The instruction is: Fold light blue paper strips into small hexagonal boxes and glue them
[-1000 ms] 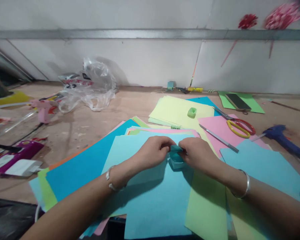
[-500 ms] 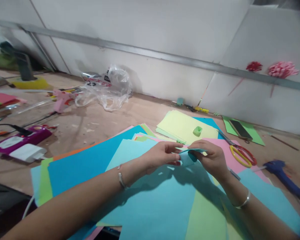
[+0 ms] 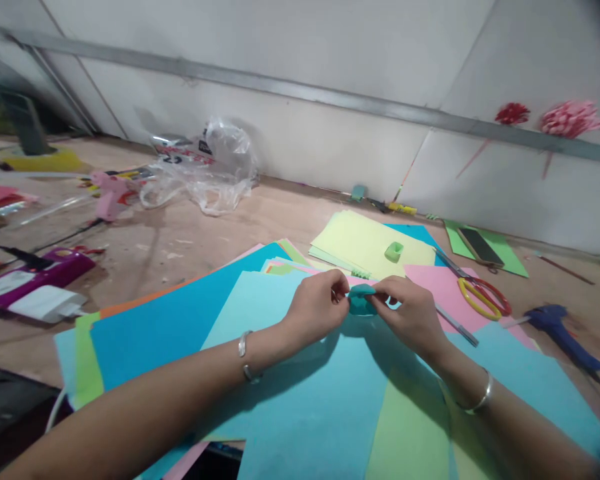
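Holding a small folded paper piece between two pinching hands

The paper piece (image 3: pixel 361 305) sat between the fingertips of both hands, just above a light blue sheet (image 3: pixel 310 393). It was teal, with a curved flap along its top and a darker hollow beneath; the fingers hid its two ends, so its full shape could not be made out.

It looked very light, and stiff enough to keep its folds, yet thin enough that a hard squeeze would probably crease or flatten it. Paper of this sort would likely give a dry, fairly sure grip. The edges at either end seemed the best places to take hold, with a soft touch that spared the hollow.

The left hand (image 3: pixel 317 303) had its fingers curled, thumb and forefinger pinching the piece's left end. The right hand (image 3: pixel 411 310) pinched the opposite end and upper edge between thumb and fingertips.

Beyond the hands lay yellow sheets (image 3: pixel 350 243) bearing a small green paper piece (image 3: pixel 393 251). Just right of the right hand lay a pen (image 3: pixel 457 325); farther right were scissors (image 3: pixel 461 273) on a pink sheet (image 3: pixel 423 287), then a blue glue gun (image 3: pixel 560 330). To the left hand's left spread a deep blue sheet (image 3: pixel 180 327), and well apart, farther left, sat a purple power strip (image 3: pixel 63 265).
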`<control>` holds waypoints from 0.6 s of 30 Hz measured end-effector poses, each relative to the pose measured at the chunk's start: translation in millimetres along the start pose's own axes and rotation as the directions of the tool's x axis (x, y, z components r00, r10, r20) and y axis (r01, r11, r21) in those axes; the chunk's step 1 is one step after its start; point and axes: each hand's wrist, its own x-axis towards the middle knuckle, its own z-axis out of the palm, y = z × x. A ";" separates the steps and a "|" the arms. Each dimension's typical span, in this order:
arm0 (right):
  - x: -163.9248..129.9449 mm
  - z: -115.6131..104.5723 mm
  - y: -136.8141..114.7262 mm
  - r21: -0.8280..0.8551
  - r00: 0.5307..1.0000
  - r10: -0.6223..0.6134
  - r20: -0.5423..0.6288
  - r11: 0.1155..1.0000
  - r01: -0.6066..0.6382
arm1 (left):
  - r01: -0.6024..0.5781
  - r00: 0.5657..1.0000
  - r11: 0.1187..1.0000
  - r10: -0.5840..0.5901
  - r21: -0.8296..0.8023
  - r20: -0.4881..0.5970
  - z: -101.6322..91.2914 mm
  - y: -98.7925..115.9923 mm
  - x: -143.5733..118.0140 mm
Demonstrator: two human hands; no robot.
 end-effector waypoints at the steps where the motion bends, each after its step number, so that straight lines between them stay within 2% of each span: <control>1: 0.2 0.1 0.7 -0.007 1.000 0.007 -0.006 1.000 -0.007 | -0.003 1.000 1.000 0.003 0.011 -0.016 0.5 -0.6 0.4; 4: 1.1 -0.6 2.5 -0.016 0.998 0.069 -0.001 0.998 -0.069 | -0.054 0.996 0.996 0.059 0.072 -0.066 1.4 -1.7 0.6; 7: 2.5 -1.8 4.0 0.023 0.976 0.216 0.022 0.976 -0.217 | -0.137 0.986 0.986 0.145 0.097 -0.080 2.0 -3.1 0.2; 10: 2.8 -0.3 4.3 0.082 0.936 0.330 0.125 0.937 -0.341 | -0.213 0.975 0.976 0.215 0.049 -0.055 3.4 -5.6 -0.6; 14: 0.9 7.1 4.0 0.132 0.911 0.293 0.291 0.931 -0.341 | -0.316 0.947 0.945 0.308 0.086 0.090 6.4 -10.1 -2.8; 16: 0.7 8.9 5.1 0.131 0.894 0.284 0.346 0.929 -0.346 | -0.311 0.945 0.941 0.292 0.135 0.144 7.6 -12.0 -3.8; 18: 2.0 6.3 6.5 0.131 0.860 0.295 0.417 0.916 -0.378 | -0.256 0.961 0.952 0.233 0.165 0.146 8.3 -12.8 -4.3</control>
